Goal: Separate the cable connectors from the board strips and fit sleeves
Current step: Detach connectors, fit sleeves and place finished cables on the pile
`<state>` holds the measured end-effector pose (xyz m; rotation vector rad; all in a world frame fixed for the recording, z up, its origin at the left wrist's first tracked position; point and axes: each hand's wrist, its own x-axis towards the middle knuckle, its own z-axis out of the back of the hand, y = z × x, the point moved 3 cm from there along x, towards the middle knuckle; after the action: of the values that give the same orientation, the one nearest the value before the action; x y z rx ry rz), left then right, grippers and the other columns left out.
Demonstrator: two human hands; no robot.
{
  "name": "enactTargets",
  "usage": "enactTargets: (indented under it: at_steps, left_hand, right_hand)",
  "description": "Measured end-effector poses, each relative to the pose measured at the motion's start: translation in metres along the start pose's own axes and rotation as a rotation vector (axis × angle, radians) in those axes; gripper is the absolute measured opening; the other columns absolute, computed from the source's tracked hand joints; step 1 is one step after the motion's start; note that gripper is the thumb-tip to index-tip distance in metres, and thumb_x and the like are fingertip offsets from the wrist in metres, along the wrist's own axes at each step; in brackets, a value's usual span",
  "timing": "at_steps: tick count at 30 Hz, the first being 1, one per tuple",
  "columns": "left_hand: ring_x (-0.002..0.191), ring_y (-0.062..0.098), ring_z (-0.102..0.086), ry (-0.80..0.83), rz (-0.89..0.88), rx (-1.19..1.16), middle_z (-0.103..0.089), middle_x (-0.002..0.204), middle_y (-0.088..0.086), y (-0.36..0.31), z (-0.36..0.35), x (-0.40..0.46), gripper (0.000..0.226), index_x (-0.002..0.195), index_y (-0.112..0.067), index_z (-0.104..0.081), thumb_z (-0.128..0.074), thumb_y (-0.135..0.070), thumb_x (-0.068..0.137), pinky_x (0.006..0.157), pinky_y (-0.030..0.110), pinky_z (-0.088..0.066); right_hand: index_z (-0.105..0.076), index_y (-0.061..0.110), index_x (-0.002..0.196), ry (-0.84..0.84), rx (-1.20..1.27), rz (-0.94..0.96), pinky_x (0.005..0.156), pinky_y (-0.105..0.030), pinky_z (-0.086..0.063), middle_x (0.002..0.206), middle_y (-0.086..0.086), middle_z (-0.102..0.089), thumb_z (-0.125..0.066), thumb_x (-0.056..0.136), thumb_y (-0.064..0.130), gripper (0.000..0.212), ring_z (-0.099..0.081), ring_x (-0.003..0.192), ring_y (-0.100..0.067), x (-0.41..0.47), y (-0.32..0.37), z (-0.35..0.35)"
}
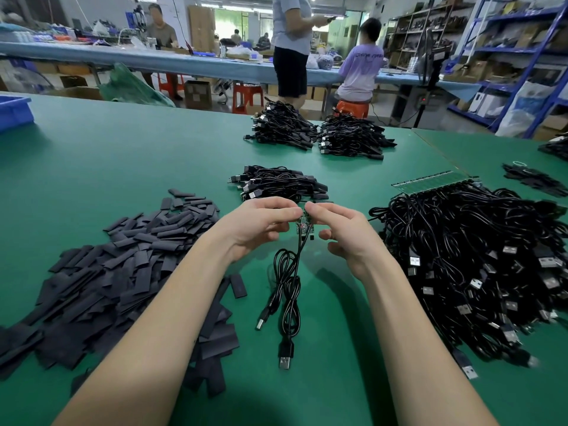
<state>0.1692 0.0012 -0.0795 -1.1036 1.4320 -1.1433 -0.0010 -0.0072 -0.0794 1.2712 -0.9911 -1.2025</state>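
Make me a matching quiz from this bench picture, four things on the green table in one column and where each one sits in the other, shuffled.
Things:
1. pile of flat black sleeves
2. green board strip
3. blue bin
4. small board piece

Places:
A. far left edge of the table
B. pinched between left hand and right hand
C. left of the arms
D. atop the big cable heap, right

Pairs: 1-C, 2-D, 3-A, 4-B
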Motion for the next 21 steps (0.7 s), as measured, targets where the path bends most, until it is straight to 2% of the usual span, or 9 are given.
enactTargets:
  at_steps: [2,5,8,11,14,17,19,21]
  left_hand:
    - [0.062,0.008,-0.047,0.01,-0.021,0.008,-0.062,0.074,-0.005,0.002,-0.002,0.001,0.004,0.084,-0.017,-0.074,-0.076,-0.014,0.085,0.047,0.014,-0.033]
    - [0.059,0.004,-0.048,0.012,-0.056,0.045,-0.062,0.071,-0.006,0.003,-0.002,0.001,0.002,0.088,-0.014,-0.073,-0.074,-0.013,0.088,0.05,0.013,-0.034]
    - [0.058,0.003,-0.049,0.052,-0.078,0.003,-0.062,0.07,-0.006,0.003,-0.004,0.0,0.003,0.089,-0.01,-0.072,-0.073,-0.011,0.086,0.051,0.014,-0.032]
    - [0.064,0.006,-0.045,0.089,-0.062,-0.063,-0.058,0.081,0.003,0.005,-0.007,0.001,0.016,0.089,-0.007,-0.072,-0.074,-0.016,0.076,0.052,0.015,-0.029]
    - [0.064,0.004,-0.047,0.137,-0.025,-0.158,-0.059,0.083,0.002,0.011,-0.012,0.003,0.018,0.093,-0.006,-0.069,-0.072,-0.014,0.077,0.049,0.014,-0.032]
    - [0.063,0.003,-0.05,0.191,0.021,-0.329,-0.065,0.085,0.0,0.017,-0.016,0.005,0.015,0.097,-0.007,-0.069,-0.069,-0.012,0.083,0.048,0.015,-0.035]
    - [0.065,0.004,-0.052,0.092,0.023,-0.292,-0.066,0.081,-0.003,0.021,-0.014,0.008,0.009,0.095,-0.011,-0.07,-0.071,-0.012,0.086,0.047,0.013,-0.035]
    - [0.065,0.005,-0.055,-0.107,-0.016,-0.084,-0.067,0.078,-0.004,0.023,-0.008,0.01,0.005,0.09,-0.016,-0.072,-0.076,-0.014,0.087,0.048,0.012,-0.037]
  right_hand:
    - [-0.082,0.029,0.089,0.02,0.018,-0.029,0.059,-0.023,-0.032,0.083,0.017,-0.073,-0.08,0.083,0.046,0.018,-0.05,0.079,-0.014,0.001,-0.003,0.001]
    - [-0.081,0.027,0.087,0.082,0.08,-0.072,0.059,-0.022,-0.033,0.083,0.017,-0.071,-0.082,0.08,0.044,0.019,-0.05,0.078,-0.011,0.004,-0.008,0.001]
    - [-0.076,0.024,0.086,0.179,0.182,-0.093,0.051,-0.019,-0.029,0.066,0.016,-0.06,-0.082,0.069,0.047,0.029,-0.044,0.059,-0.003,0.007,-0.013,-0.002]
    - [-0.074,0.024,0.083,0.237,0.302,-0.136,0.052,-0.02,-0.023,0.06,0.014,-0.047,-0.081,0.07,0.044,0.025,-0.034,0.051,-0.003,0.009,-0.018,-0.005]
    - [-0.077,0.023,0.071,0.269,0.405,-0.215,0.054,-0.021,-0.027,0.06,0.012,-0.057,-0.079,0.072,0.041,0.018,-0.037,0.05,-0.004,0.007,-0.024,-0.005]
    - [-0.08,0.023,0.066,0.313,0.52,-0.256,0.05,-0.017,-0.031,0.075,0.004,-0.071,-0.079,0.076,0.039,0.019,-0.045,0.055,-0.004,0.003,-0.025,-0.006]
    - [-0.079,0.027,0.064,0.27,0.505,-0.25,0.051,-0.019,-0.035,0.08,0.008,-0.072,-0.081,0.072,0.043,0.018,-0.05,0.056,-0.005,0.003,-0.023,0.0]
    - [-0.079,0.031,0.07,0.212,0.434,-0.192,0.058,-0.022,-0.036,0.089,0.011,-0.072,-0.083,0.07,0.045,0.014,-0.056,0.062,-0.006,0.004,-0.019,0.007]
